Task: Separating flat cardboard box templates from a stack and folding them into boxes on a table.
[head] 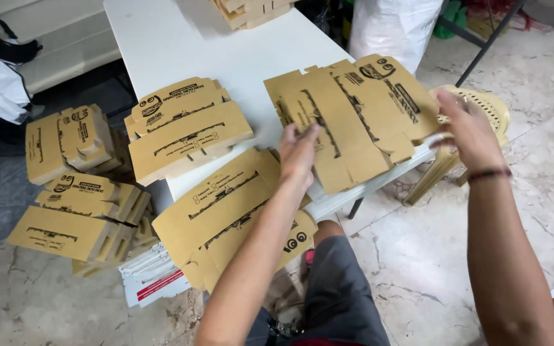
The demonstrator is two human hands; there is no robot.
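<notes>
I see both hands on the flat cardboard blank (347, 118) atop the white table (226, 51): left hand (298, 154) fingers grasping its near edge, right hand (466, 128) fingers pinching its far side.

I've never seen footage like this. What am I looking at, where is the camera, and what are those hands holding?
There is no machine here: a person wears a camera on the head, looking down at their own bare hands. The left hand and right hand hold a flat, unfolded brown cardboard box blank by its two ends over a white table. More flat blanks lie on the table, another overhangs its near edge, and more are stacked at the left. A yellowish plastic stool stands on the marble floor.
</notes>
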